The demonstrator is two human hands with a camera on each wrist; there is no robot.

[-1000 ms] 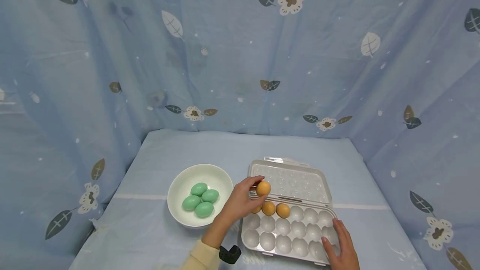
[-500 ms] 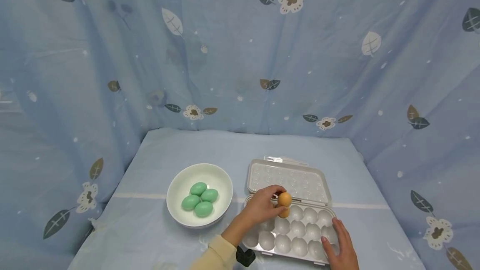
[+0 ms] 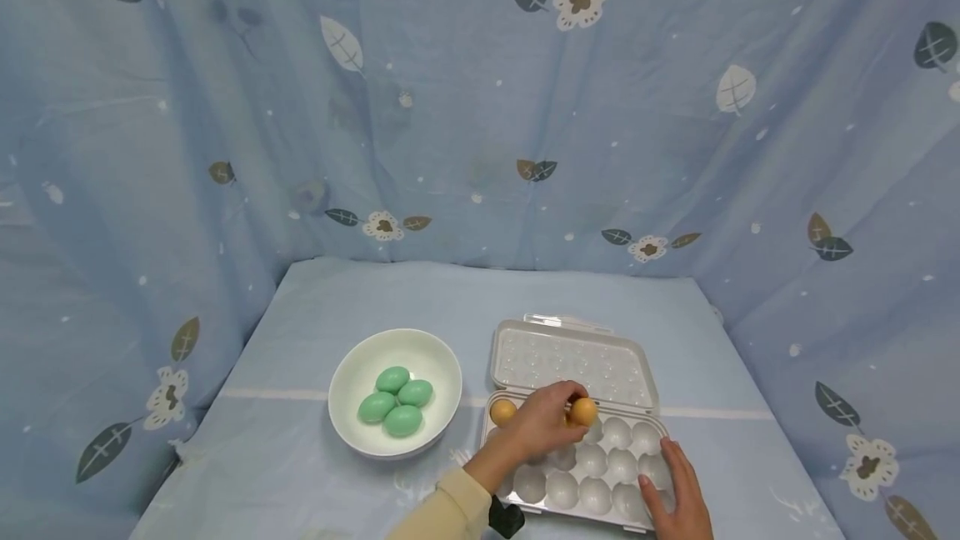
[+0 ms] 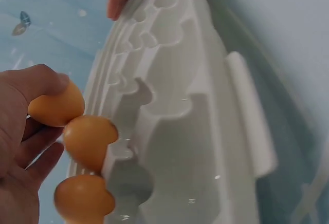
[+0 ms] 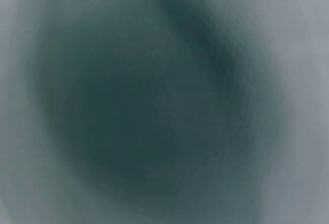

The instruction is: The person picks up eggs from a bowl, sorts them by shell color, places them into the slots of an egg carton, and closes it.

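In the head view my left hand (image 3: 542, 425) holds a brown-orange egg (image 3: 583, 412) between thumb and fingers, at the back row of an egg carton (image 3: 561, 490). One more orange egg (image 3: 503, 413) shows in the back left cup. The left wrist view has the held egg (image 4: 54, 107) touching a seated egg (image 4: 90, 141), with another egg (image 4: 82, 198) behind that one; my hand covers these from above. At the carton's right end rests my right hand (image 3: 681, 494), thumb and fingers spread along the edge. Only a dark blur fills the right wrist view.
Left of the carton stands a white bowl (image 3: 347, 432) holding several green eggs (image 3: 402, 421). The carton's lid (image 3: 573, 365) lies folded back behind it. Pale blue cloth (image 3: 375, 294) covers the table, and a patterned blue curtain (image 3: 450, 107) hangs around it.
My left hand has carried the egg rightward along the back row and lowered it toward the cup beyond the seated eggs. The right hand stays at the carton's right end.
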